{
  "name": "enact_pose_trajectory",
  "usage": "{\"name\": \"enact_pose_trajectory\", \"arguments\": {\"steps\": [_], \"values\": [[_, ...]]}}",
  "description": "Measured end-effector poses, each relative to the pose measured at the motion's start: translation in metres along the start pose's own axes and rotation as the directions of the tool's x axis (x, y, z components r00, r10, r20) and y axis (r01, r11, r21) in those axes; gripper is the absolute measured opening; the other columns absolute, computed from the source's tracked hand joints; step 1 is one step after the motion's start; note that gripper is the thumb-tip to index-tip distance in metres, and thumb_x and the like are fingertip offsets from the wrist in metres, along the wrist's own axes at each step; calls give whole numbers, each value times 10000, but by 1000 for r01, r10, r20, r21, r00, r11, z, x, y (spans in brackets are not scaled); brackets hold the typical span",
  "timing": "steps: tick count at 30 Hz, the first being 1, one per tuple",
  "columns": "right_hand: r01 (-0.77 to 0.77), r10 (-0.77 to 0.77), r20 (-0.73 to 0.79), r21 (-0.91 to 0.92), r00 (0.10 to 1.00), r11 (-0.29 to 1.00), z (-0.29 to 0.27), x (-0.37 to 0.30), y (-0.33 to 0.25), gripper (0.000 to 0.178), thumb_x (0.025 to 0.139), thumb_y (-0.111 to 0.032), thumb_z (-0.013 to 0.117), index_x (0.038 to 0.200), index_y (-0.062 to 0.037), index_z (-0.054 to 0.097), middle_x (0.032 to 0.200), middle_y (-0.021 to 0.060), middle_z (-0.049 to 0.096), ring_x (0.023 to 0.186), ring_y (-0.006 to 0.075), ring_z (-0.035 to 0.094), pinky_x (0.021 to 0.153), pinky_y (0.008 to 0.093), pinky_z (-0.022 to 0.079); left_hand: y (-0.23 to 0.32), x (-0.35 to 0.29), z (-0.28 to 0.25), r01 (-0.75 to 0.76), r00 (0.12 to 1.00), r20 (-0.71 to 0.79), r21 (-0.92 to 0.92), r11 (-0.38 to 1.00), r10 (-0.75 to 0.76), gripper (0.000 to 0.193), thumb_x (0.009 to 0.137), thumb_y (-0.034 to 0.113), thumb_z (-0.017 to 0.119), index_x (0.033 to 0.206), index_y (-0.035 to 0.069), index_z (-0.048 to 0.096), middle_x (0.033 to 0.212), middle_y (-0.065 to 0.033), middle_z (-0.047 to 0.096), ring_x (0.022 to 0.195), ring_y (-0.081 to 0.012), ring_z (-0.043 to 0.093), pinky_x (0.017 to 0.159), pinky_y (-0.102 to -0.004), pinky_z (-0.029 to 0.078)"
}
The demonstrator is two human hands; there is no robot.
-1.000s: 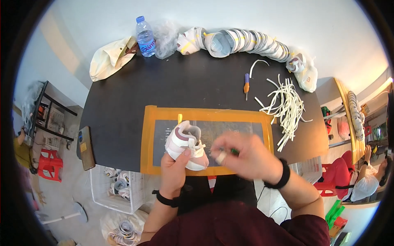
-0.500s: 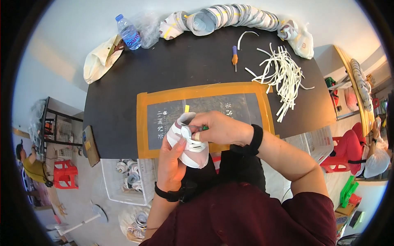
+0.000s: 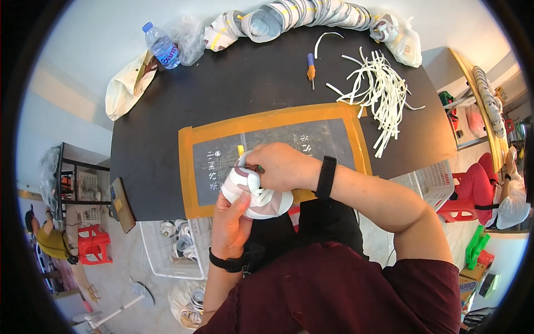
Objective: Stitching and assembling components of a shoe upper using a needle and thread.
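Observation:
A small white and pink shoe (image 3: 268,207) rests in my left hand (image 3: 230,227), whose fingers and thumb wrap its side. Its toe points right and toward me, with white lace over the front and a yellow tab at the collar. My right hand (image 3: 286,167) is closed over the shoe's upper part, at the opening. From its fingers a thin dark tool shaft (image 3: 239,166) sticks out leftward across the collar. A bit of green handle shows by the fingertips; the tool's exact kind and its tip are unclear.
Orange tape (image 3: 267,118) frames a clear sheet on the dark table. Loose white laces (image 3: 384,92) and a purple-and-orange-handled tool (image 3: 311,71) lie beyond. Nested shoes (image 3: 303,19), a water bottle (image 3: 161,45) and bags line the back. A white crate (image 3: 158,250) stands left, below the table.
The shoe has turned, its toe swinging rightward. My right hand has moved from the lacing toward the collar, and the tool shaft now crosses the opening. The whole view has shifted slightly.

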State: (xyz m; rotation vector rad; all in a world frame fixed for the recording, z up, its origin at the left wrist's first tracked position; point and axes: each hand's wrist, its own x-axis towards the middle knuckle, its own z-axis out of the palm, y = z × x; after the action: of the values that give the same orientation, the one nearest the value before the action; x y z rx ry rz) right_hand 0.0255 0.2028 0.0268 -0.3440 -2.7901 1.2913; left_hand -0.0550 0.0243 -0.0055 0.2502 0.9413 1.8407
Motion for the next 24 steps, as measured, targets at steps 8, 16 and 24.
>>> {"name": "enact_pose_trajectory", "arguments": {"steps": [8, 16, 24], "values": [[-71, -15, 132, 618, 991, 783, -18, -25, 3, 274, 870, -94, 580, 1125, -28, 656, 1028, 100, 679, 1019, 185, 620, 934, 331, 471, 2, -4, 1, -45, 999, 11, -72, 996, 46, 528, 903, 109, 651, 1388, 31, 458, 1267, -118, 603, 1166, -254, 587, 1052, -414, 448], [127, -87, -99, 538, 991, 834, -10, -54, -11, 233, 891, -95, 589, 1107, -44, 659, 1043, 109, 661, 1011, 217, 632, 920, 349, 479, -3, -8, -22, 18, 999, 45, -172, 985, -10, 567, 889, 228, 685, 1377, 43, 461, 1137, -127, 645, 1041, -247, 637, 935, -405, 530], [395, -503, -459, -316, 732, 863, 9, -103, -24, 430, 753, -223, 772, 1156, -165, 635, 1167, 37, 596, 812, 212, 683, 615, 299, 568, -10, -19, -37, 110, 971, 240, -492, 864, 13, 488, 952, 375, 572, 1325, 65, 528, 1182, -174, 626, 1138, -305, 592, 1013, -477, 466]]}}
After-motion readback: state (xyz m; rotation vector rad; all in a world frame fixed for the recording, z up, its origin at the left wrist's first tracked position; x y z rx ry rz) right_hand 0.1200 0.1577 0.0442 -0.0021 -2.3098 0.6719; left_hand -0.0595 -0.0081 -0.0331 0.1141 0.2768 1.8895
